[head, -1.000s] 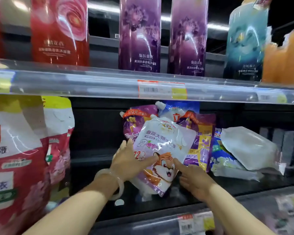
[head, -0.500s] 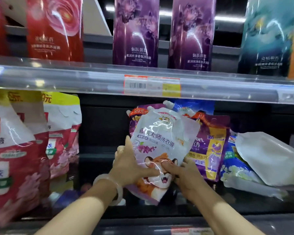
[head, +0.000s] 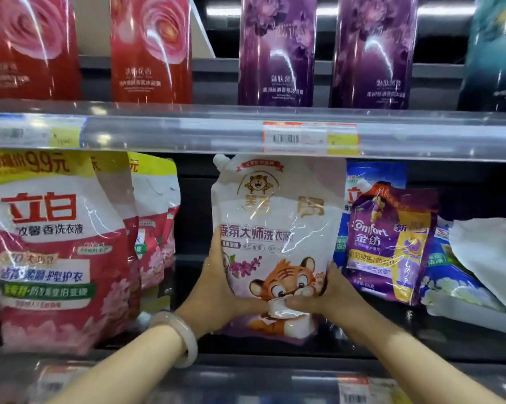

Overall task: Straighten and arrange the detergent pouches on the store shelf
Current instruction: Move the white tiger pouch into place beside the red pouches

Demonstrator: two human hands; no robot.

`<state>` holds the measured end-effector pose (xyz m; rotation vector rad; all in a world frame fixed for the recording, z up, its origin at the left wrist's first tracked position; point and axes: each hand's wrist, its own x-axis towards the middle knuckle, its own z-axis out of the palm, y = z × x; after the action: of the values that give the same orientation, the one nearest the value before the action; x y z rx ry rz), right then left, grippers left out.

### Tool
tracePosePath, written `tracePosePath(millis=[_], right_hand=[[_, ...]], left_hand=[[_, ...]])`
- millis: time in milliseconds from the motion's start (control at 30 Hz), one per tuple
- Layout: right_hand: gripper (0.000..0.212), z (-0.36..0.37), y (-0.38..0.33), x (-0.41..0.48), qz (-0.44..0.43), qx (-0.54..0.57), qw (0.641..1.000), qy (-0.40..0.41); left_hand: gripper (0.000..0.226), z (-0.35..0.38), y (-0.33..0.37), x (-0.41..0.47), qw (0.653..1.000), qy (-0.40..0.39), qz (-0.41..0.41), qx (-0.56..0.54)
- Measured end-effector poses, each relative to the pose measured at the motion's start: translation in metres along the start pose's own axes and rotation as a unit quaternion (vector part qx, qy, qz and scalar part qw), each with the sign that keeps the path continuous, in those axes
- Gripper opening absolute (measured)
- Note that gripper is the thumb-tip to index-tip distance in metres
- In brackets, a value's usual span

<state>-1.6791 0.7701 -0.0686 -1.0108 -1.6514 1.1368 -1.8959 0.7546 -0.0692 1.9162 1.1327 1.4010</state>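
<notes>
White tiger-print detergent pouch (head: 275,243) held upright, mid-shelf, left hand (head: 216,290) and right hand (head: 330,295) clamping lower sides; straightening step; next: seat base beside purple Comfort pouch (head: 392,243)

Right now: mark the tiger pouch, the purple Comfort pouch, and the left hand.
tiger pouch (head: 275,228), head view, on the text band
purple Comfort pouch (head: 389,243), head view, on its front label
left hand (head: 216,295), head view, on the back of the hand
</notes>
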Motion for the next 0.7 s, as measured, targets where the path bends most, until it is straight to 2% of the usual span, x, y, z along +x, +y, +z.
tracePosePath(millis=[167, 267, 333, 433, 500, 633, 700], right_hand=[[0.072, 0.021, -0.005, 0.018, -0.022, -0.006, 0.998, 0.058], [0.059, 0.038, -0.009, 0.037, -0.035, 0.053, 0.996, 0.058], [0.053, 0.047, -0.010, 0.050, -0.041, 0.052, 0.996, 0.061], [0.055, 0.055, -0.010, 0.066, -0.028, 0.018, 0.999, 0.031], [0.065, 0.056, -0.010, 0.070, 0.000, -0.002, 1.000, 0.008], [0.080, 0.050, -0.005, 0.061, 0.027, -0.054, 0.995, -0.073], [0.076, 0.051, -0.004, 0.055, 0.022, -0.091, 0.992, -0.082]], left_hand=[[0.144, -0.014, -0.011, 0.013, 0.998, 0.031, 0.007, 0.046], [0.137, -0.030, -0.011, 0.026, 0.995, 0.041, 0.032, 0.088], [0.133, -0.040, -0.011, 0.028, 0.994, 0.060, 0.045, 0.085], [0.139, -0.044, -0.016, 0.018, 0.993, 0.092, 0.011, 0.075], [0.137, -0.041, -0.021, 0.006, 0.993, 0.099, -0.017, 0.068], [0.149, -0.042, -0.027, -0.003, 0.980, 0.044, -0.064, 0.184], [0.150, -0.045, -0.028, -0.003, 0.974, 0.025, -0.080, 0.211]])
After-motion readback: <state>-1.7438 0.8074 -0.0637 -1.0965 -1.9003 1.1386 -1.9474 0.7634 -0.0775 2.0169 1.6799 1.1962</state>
